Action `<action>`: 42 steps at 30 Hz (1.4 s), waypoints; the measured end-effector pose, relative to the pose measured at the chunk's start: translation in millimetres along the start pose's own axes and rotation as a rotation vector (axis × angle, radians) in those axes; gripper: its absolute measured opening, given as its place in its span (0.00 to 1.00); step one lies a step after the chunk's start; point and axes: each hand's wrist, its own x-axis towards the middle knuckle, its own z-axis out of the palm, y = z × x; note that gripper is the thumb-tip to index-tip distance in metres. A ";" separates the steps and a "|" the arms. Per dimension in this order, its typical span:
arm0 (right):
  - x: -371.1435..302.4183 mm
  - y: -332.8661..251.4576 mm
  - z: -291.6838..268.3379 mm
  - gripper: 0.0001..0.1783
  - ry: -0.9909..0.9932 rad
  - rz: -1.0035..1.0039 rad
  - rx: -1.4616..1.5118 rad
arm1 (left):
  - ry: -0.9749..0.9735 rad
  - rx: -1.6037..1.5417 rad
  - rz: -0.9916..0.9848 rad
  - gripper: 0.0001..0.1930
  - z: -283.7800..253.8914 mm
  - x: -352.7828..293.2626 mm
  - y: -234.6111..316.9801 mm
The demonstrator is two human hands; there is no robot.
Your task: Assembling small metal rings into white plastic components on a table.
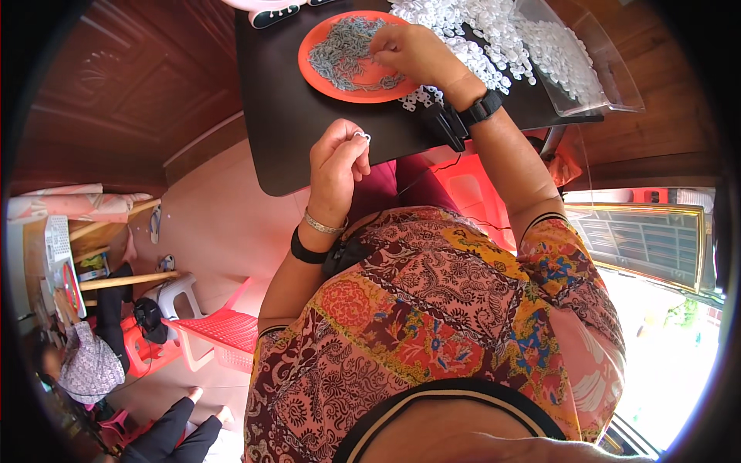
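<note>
My left hand (336, 171) is closed in front of the table's near edge, with a small white plastic piece (361, 136) pinched between thumb and forefinger. An orange plate (315, 82) lies on the dark table, heaped with small grey pieces (340, 55) that look like pins or screws. Over the plate's right side is my right hand (417, 55), its fingertips pinched together at the grey pieces. Whatever sits between those fingertips is too small to make out. Many small white plastic pieces (494, 35) are spread to the right of that hand.
A clear plastic tray (610, 69) holding more white pieces stands at the table's (282, 135) right side. A black object (448, 127) hangs by my right wrist. Red plastic chairs (224, 328) stand at left, near other people (93, 363). Something white with black shoe shapes (274, 14) lies at the far edge.
</note>
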 end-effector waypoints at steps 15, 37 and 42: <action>26.6 -18.2 30.4 0.08 -0.229 -0.109 -0.542 | -0.008 0.010 -0.007 0.08 -2.2 1.3 -0.3; 8.8 4.0 8.5 0.09 -0.182 -0.038 0.212 | -0.005 0.012 -0.003 0.07 -2.2 1.6 1.2; 1.6 4.1 1.3 0.08 -0.272 0.083 0.428 | -0.001 0.018 -0.001 0.08 -1.4 1.0 0.9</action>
